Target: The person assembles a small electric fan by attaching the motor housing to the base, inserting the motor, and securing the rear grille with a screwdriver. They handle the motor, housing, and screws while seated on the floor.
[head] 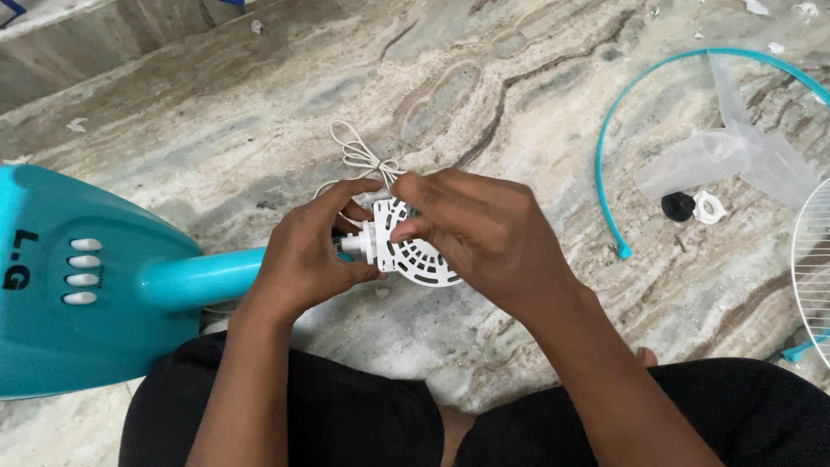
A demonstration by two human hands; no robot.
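My left hand (307,251) grips the top of a teal fan stand (207,277) where a white vented motor housing (413,252) sits. My right hand (480,229) holds the front of that white housing, fingers pressed on its slotted face. A small white shaft sticks out to the left between my fingers. A bundled white power cord (359,157) lies on the floor just behind my hands. The teal base (78,285) with several white buttons lies at the left.
A marble floor (432,86) runs under everything. At the right lie a teal ring (605,164), clear plastic fan blades (735,156), a black knob (678,206), a white nut (709,207) and a white wire grille (813,259). My black-clothed knees fill the bottom.
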